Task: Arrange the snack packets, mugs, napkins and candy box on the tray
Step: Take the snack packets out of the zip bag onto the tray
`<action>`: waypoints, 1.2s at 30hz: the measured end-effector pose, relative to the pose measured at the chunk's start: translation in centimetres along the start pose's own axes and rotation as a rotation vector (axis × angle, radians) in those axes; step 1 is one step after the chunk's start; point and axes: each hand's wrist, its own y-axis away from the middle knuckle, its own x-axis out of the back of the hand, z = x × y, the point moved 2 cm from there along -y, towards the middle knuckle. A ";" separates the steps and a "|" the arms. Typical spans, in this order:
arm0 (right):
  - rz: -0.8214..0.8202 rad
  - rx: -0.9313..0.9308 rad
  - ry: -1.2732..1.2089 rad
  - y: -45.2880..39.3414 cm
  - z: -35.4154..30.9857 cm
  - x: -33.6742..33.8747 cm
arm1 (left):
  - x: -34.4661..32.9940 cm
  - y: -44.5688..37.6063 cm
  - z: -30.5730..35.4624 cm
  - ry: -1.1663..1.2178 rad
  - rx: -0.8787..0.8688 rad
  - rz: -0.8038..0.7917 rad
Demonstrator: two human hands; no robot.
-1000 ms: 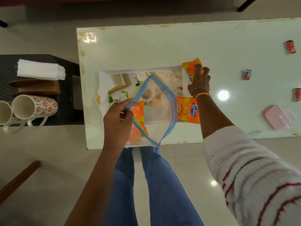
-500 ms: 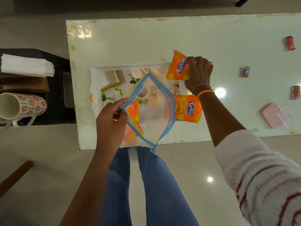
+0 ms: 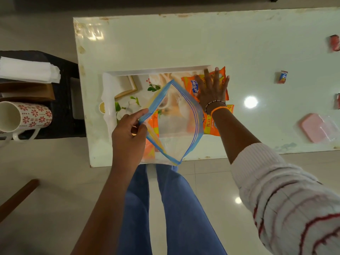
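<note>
My left hand (image 3: pixel 128 133) pinches the blue rim of a clear zip bag (image 3: pixel 176 124), held open above the floral tray (image 3: pixel 108 92); an orange snack packet (image 3: pixel 153 124) shows inside or behind the bag, which one I cannot tell. My right hand (image 3: pixel 211 89) lies flat, fingers spread, on an orange snack packet (image 3: pixel 191 85) at the tray's far right. Another orange packet (image 3: pixel 209 126) lies just nearer, partly under my wrist. A mug (image 3: pixel 24 116) with red flowers and white napkins (image 3: pixel 27 69) sit on the dark side table at left. The pink candy box (image 3: pixel 312 127) rests on the white table at right.
Several small wrapped candies (image 3: pixel 282 77) lie scattered on the white table (image 3: pixel 184 43) toward the right edge. A brown paper bag (image 3: pixel 27 91) lies between napkins and mug. My legs stand at the table's near edge; a wooden piece (image 3: pixel 16 197) sits on the floor left.
My right hand carried the lifted orange packet down and now presses it flat on the tray's far right. The left hand keeps holding the zip bag open.
</note>
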 end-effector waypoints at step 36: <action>-0.740 0.010 -0.568 12.5 -16.8 6.3 | 4.5 4.2 -1.7 0.085 -0.017 0.079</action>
